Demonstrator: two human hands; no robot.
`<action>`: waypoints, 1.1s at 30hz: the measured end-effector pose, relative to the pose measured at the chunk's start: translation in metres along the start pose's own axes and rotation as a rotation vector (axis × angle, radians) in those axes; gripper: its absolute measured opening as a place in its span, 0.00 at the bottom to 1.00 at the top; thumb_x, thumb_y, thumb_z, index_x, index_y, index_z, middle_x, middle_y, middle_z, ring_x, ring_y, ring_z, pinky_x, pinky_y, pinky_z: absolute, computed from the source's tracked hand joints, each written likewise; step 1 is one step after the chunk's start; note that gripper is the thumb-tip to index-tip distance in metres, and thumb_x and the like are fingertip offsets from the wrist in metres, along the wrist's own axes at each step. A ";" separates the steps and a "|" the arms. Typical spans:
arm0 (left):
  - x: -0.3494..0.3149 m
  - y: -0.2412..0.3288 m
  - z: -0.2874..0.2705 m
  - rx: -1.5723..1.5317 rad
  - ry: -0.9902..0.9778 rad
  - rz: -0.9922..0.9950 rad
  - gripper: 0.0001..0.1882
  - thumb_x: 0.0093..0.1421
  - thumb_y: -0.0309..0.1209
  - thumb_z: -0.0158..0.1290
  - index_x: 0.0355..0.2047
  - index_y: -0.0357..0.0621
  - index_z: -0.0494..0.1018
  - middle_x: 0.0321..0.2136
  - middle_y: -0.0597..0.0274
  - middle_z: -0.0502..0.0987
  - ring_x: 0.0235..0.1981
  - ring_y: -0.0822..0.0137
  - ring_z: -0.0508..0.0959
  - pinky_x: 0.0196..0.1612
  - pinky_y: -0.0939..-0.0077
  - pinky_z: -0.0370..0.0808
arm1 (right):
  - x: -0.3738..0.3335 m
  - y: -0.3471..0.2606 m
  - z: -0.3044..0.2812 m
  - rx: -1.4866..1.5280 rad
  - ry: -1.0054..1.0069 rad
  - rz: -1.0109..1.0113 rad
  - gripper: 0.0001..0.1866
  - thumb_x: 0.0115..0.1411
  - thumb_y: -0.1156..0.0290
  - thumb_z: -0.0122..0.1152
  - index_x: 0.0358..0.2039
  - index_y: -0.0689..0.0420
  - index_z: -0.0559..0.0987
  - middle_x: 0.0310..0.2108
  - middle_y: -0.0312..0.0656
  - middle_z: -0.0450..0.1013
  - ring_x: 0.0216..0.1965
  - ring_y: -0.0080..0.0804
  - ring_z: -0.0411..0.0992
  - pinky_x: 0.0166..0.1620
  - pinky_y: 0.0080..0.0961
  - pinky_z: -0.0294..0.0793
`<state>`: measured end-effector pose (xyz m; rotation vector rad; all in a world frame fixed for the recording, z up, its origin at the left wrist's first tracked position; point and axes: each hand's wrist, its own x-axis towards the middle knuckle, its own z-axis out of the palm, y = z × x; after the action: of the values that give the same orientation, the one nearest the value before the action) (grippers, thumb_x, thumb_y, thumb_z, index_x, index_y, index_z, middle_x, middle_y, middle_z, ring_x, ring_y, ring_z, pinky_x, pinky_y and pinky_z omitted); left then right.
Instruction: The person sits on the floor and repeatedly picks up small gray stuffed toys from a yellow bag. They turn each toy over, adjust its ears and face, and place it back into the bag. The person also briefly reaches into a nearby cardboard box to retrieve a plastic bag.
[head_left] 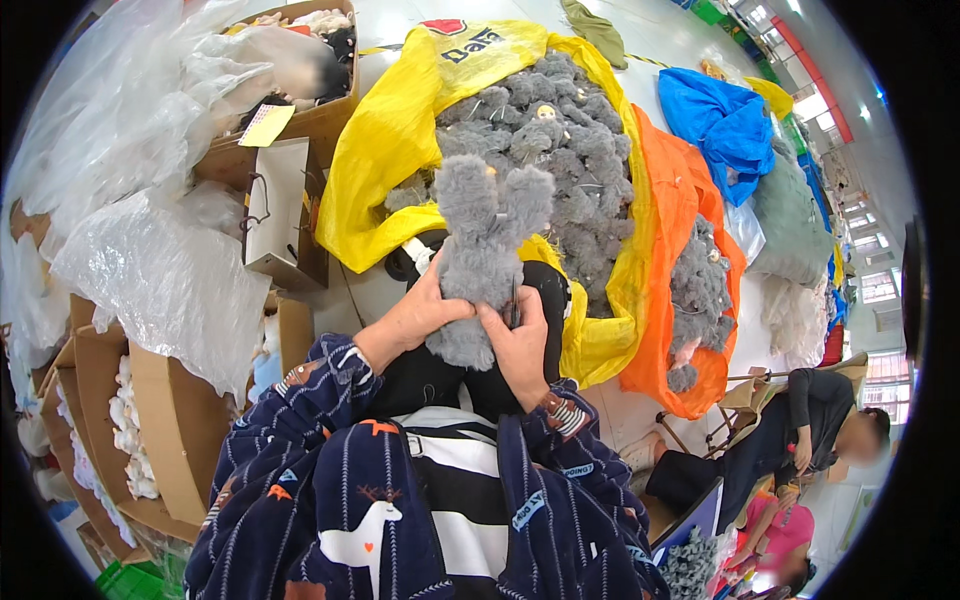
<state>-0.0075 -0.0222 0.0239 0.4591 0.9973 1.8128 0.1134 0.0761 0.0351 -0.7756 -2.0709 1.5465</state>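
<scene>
Two hands at work on grey plush toy [483,255], held upright over lap. Left hand [412,318] clamped on toy's side; right hand [520,340] closed on lower edge, pinching small dark tool. Grey toy heap [560,150] in yellow bag [385,140] behind. Best kept steady, fur clear of tool.

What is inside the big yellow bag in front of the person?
The yellow bag holds a heap of grey plush toys, one pale face showing. Whatever lies beneath the top layer is covered.

Single head-worn fisheye, looking steeply down, close over the lap
</scene>
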 end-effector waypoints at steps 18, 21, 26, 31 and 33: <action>-0.002 -0.006 -0.009 -0.261 0.075 -0.100 0.23 0.61 0.39 0.45 0.53 0.44 0.57 0.45 0.60 0.69 0.45 0.68 0.71 0.47 0.72 0.70 | 0.010 -0.008 -0.007 0.319 -0.093 0.268 0.15 0.48 0.73 0.61 0.34 0.60 0.69 0.27 0.32 0.67 0.28 0.14 0.63 0.31 0.13 0.64; -0.001 -0.009 -0.010 -0.231 0.085 -0.092 0.23 0.61 0.40 0.45 0.53 0.44 0.57 0.45 0.61 0.69 0.45 0.69 0.71 0.47 0.72 0.70 | 0.012 -0.010 0.007 0.153 -0.039 0.020 0.14 0.48 0.71 0.63 0.32 0.61 0.69 0.27 0.33 0.67 0.28 0.15 0.63 0.33 0.14 0.65; -0.001 -0.007 -0.014 -0.273 0.062 -0.104 0.22 0.61 0.39 0.44 0.53 0.44 0.58 0.45 0.61 0.69 0.45 0.69 0.71 0.47 0.73 0.70 | 0.004 -0.010 -0.002 -0.049 -0.079 -0.065 0.12 0.48 0.75 0.61 0.34 0.60 0.72 0.30 0.35 0.69 0.29 0.21 0.68 0.33 0.18 0.67; -0.001 -0.009 -0.012 -0.262 0.083 -0.085 0.22 0.61 0.40 0.43 0.52 0.43 0.59 0.45 0.61 0.70 0.43 0.69 0.72 0.46 0.72 0.71 | 0.008 -0.019 -0.008 -0.399 -0.206 -0.498 0.21 0.42 0.79 0.61 0.40 0.55 0.75 0.34 0.42 0.68 0.28 0.33 0.71 0.32 0.21 0.71; -0.003 -0.009 -0.015 -0.262 0.049 -0.105 0.22 0.62 0.39 0.43 0.54 0.43 0.58 0.46 0.62 0.69 0.45 0.69 0.71 0.47 0.73 0.70 | 0.010 -0.018 -0.015 -0.303 -0.272 -0.463 0.18 0.41 0.78 0.62 0.37 0.56 0.76 0.31 0.42 0.69 0.27 0.34 0.72 0.30 0.22 0.71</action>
<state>-0.0116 -0.0296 0.0081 0.1986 0.7864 1.8344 0.1123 0.0896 0.0566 -0.1526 -2.4952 1.1444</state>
